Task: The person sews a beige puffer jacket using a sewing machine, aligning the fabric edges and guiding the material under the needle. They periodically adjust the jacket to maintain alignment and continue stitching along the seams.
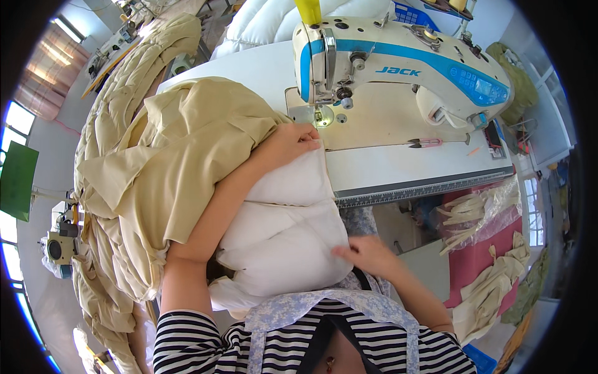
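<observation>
The left hand (295, 144) grips white padding (286, 240) beside the sewing machine (398, 62), seemingly steadying it; whether the right hand (369, 254) grips is unclear.

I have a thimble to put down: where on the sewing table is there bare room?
The table is bare between the snips and ruler, and left of the machine, between the white quilt and tan fabric. Crowded: near the needle plate, where the left hand and white padding lie.
</observation>
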A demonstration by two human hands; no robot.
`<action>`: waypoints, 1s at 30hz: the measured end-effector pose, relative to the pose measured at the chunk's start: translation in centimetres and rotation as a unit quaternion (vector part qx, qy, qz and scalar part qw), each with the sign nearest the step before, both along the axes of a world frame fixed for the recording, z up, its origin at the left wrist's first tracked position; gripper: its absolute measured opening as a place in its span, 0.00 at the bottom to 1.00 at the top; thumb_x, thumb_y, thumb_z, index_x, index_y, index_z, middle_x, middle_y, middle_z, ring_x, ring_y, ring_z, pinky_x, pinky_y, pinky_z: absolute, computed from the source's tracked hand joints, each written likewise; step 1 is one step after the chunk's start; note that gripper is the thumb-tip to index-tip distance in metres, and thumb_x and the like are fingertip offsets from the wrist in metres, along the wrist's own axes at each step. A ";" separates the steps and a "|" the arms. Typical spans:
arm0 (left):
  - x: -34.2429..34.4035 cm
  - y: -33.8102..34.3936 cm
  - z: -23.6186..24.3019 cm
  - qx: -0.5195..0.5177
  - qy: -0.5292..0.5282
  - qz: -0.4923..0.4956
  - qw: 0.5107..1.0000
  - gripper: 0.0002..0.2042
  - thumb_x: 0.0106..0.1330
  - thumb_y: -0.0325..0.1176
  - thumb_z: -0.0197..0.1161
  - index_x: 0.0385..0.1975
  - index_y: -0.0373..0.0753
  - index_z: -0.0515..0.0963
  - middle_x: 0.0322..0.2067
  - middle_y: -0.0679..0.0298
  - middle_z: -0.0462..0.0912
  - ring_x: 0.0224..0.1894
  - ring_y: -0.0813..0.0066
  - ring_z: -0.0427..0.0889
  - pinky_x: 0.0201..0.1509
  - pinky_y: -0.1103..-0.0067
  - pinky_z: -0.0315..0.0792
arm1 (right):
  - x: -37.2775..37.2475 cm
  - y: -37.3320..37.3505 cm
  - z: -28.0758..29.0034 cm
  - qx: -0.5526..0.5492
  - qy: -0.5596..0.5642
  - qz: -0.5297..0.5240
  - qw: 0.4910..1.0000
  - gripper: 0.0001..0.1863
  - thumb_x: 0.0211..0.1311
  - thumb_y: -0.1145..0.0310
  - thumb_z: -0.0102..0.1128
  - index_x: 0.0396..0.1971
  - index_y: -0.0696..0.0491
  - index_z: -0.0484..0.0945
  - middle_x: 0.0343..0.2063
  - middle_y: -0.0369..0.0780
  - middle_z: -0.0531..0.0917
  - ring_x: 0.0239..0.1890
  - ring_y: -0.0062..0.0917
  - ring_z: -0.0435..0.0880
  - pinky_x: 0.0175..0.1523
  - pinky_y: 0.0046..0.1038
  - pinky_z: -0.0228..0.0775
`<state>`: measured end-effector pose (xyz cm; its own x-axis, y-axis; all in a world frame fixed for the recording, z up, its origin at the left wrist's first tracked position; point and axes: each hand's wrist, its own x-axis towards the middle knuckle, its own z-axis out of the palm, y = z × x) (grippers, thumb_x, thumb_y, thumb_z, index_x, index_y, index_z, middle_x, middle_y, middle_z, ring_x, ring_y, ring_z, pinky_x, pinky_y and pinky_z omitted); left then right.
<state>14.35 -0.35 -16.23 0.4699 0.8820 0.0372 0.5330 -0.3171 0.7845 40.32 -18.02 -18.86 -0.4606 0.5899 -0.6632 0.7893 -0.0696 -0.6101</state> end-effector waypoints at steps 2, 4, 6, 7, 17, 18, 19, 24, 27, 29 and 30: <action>-0.4 -0.6 2.0 -0.019 -0.043 0.001 0.999 0.10 0.66 0.33 0.66 0.41 0.35 0.79 0.32 0.61 0.85 0.34 0.77 0.81 0.41 0.79 0.74 | -0.2 2.5 2.6 0.114 0.199 -0.201 0.953 0.32 0.60 0.57 0.70 0.61 0.58 0.74 0.53 0.46 0.82 0.58 0.33 0.78 0.62 0.33 0.70; -1.0 -1.3 5.2 -0.046 -0.124 -0.026 0.991 0.09 0.67 0.31 0.65 0.42 0.35 0.79 0.34 0.68 0.83 0.37 0.85 0.77 0.43 0.83 0.72 | -2.5 6.3 3.6 0.234 0.397 -0.216 0.861 0.42 0.57 0.58 0.72 0.68 0.58 0.64 0.61 0.47 0.74 0.63 0.34 0.74 0.65 0.36 0.67; -1.3 -2.2 8.1 -0.048 -0.124 0.010 0.991 0.07 0.68 0.30 0.64 0.42 0.36 0.79 0.35 0.70 0.83 0.38 0.88 0.76 0.43 0.84 0.71 | -4.7 10.0 3.5 0.178 0.453 -0.184 0.854 0.48 0.56 0.58 0.73 0.71 0.58 0.57 0.67 0.47 0.67 0.68 0.33 0.68 0.69 0.36 0.62; -1.2 -2.4 9.3 -0.053 -0.126 0.022 0.990 0.07 0.68 0.30 0.64 0.41 0.36 0.79 0.35 0.71 0.83 0.38 0.89 0.75 0.44 0.85 0.70 | -5.7 10.6 3.1 0.156 0.502 -0.142 0.839 0.49 0.56 0.54 0.73 0.71 0.60 0.56 0.66 0.47 0.68 0.67 0.32 0.69 0.71 0.33 0.59; 3.2 -0.2 1.6 -0.040 0.124 -0.009 0.991 0.13 0.66 0.40 0.65 0.39 0.36 0.81 0.35 0.60 0.85 0.38 0.70 0.82 0.45 0.73 0.75 | -2.7 1.4 -0.4 -0.389 0.318 -0.192 0.843 0.35 0.65 0.47 0.63 0.60 0.62 0.72 0.58 0.43 0.79 0.56 0.24 0.80 0.59 0.25 0.71; 3.0 0.2 1.0 -0.038 0.116 -0.016 0.992 0.13 0.65 0.40 0.64 0.38 0.36 0.81 0.35 0.59 0.86 0.38 0.67 0.83 0.45 0.72 0.75 | -2.1 2.2 0.3 -0.313 0.246 -0.107 0.911 0.33 0.65 0.48 0.63 0.58 0.60 0.74 0.55 0.44 0.80 0.54 0.25 0.81 0.56 0.25 0.72; 2.7 0.5 0.6 -0.035 0.108 -0.021 0.993 0.13 0.65 0.41 0.64 0.37 0.36 0.81 0.34 0.58 0.86 0.38 0.64 0.84 0.44 0.70 0.76 | -0.9 3.7 1.3 -0.242 0.128 -0.023 0.962 0.30 0.65 0.49 0.63 0.56 0.59 0.75 0.53 0.44 0.81 0.51 0.26 0.82 0.53 0.26 0.73; 2.0 1.1 1.0 -0.053 0.085 -0.034 0.994 0.13 0.66 0.40 0.62 0.37 0.36 0.82 0.34 0.56 0.87 0.36 0.61 0.85 0.42 0.69 0.76 | -2.3 10.6 4.0 0.410 0.210 -0.220 0.860 0.18 0.59 0.55 0.68 0.36 0.57 0.81 0.31 0.41 0.85 0.33 0.30 0.83 0.41 0.33 0.75; 1.9 1.0 1.5 -0.061 0.084 -0.040 0.994 0.13 0.66 0.39 0.62 0.39 0.35 0.83 0.34 0.56 0.87 0.36 0.62 0.85 0.42 0.70 0.76 | -3.9 14.1 3.1 0.408 0.205 -0.195 0.868 0.15 0.60 0.60 0.68 0.35 0.57 0.79 0.27 0.37 0.83 0.29 0.24 0.81 0.40 0.27 0.74; 1.6 1.0 1.8 -0.081 0.068 -0.036 0.994 0.13 0.66 0.38 0.62 0.40 0.35 0.83 0.34 0.55 0.87 0.36 0.63 0.85 0.41 0.70 0.76 | -4.1 15.3 2.2 0.365 0.167 -0.175 0.899 0.14 0.60 0.60 0.68 0.36 0.56 0.79 0.27 0.36 0.83 0.29 0.24 0.81 0.40 0.27 0.74; 1.4 1.0 1.8 -0.092 0.058 -0.028 0.994 0.13 0.66 0.38 0.62 0.40 0.34 0.83 0.34 0.54 0.87 0.36 0.63 0.85 0.41 0.71 0.76 | -4.1 15.5 1.9 0.338 0.134 -0.173 0.915 0.14 0.60 0.60 0.68 0.36 0.55 0.79 0.28 0.36 0.83 0.29 0.23 0.81 0.40 0.26 0.73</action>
